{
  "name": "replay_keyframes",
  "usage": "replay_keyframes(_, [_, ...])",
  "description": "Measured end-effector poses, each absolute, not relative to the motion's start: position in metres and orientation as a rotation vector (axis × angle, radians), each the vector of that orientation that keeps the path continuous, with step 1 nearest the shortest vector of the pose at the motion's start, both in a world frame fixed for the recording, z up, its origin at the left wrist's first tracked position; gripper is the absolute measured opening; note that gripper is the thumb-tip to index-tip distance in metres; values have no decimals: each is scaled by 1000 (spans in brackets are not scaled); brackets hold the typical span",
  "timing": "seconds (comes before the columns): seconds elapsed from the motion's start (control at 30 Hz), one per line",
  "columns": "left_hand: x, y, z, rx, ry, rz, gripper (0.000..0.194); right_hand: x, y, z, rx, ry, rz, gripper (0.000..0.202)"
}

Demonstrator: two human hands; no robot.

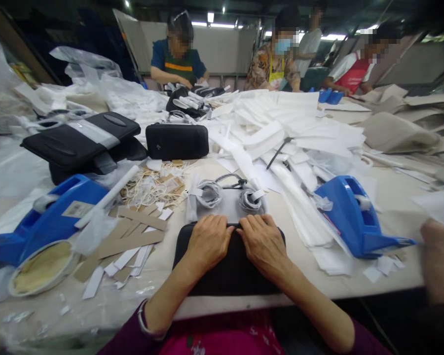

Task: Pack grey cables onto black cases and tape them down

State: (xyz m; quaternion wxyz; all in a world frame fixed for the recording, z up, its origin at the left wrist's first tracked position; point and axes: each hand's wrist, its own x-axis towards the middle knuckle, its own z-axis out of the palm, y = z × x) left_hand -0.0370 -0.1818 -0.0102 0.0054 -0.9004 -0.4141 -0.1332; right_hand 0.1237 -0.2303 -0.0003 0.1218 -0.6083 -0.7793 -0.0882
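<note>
A black case (231, 271) lies at the table's front edge, in front of my body. My left hand (210, 241) and my right hand (262, 241) grip its far edge side by side, thumbs on the near side and fingers curled over the rim. Just beyond the fingers is a clear plastic piece with two coiled grey cables, a left coil (209, 194) and a right coil (250, 199), each with a white tag. A dark cord (231, 182) runs between the coils. Whatever lies under my fingers is hidden.
Blue tape dispensers stand at left (59, 212) and right (351, 217). Cardboard strips (133, 236), a round tub (42, 268), black cases (177, 141) and heaped white sheets (274, 118) surround the work. People sit or stand across the table; a blurred hand (442, 261) is at right.
</note>
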Motion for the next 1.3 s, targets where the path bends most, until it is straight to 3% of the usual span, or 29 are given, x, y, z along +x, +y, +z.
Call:
replay_keyframes(0.4, [-30,-180,-14,-2798,-1328,-332,26,124,-222,-23,-1762,-2240,-217,15])
replay_keyframes(0.53, [-29,-180,-13,-2798,-1335,-335,26,125,-224,-27,-1712,-2262,-244,33])
replay_keyframes(0.67, [-30,-183,-13,-2808,-1367,-328,26,125,-225,-26,-1703,-2247,-248,33])
replay_keyframes(0.8, [-29,-180,-9,-2849,-1427,-525,23,126,-226,-24,-1693,-2243,-257,36])
replay_keyframes(1.0, [0,-150,32,-2955,-1353,-887,38,126,-225,-22,-1699,-2257,-214,30])
replay_keyframes(1.13, [23,-132,48,-2938,-1514,-752,29,128,-225,-20,-1694,-2248,-232,35])
replay_keyframes(1.3, [0,-138,44,-3184,-1634,-330,24,128,-225,-18,-1660,-2211,-250,36])
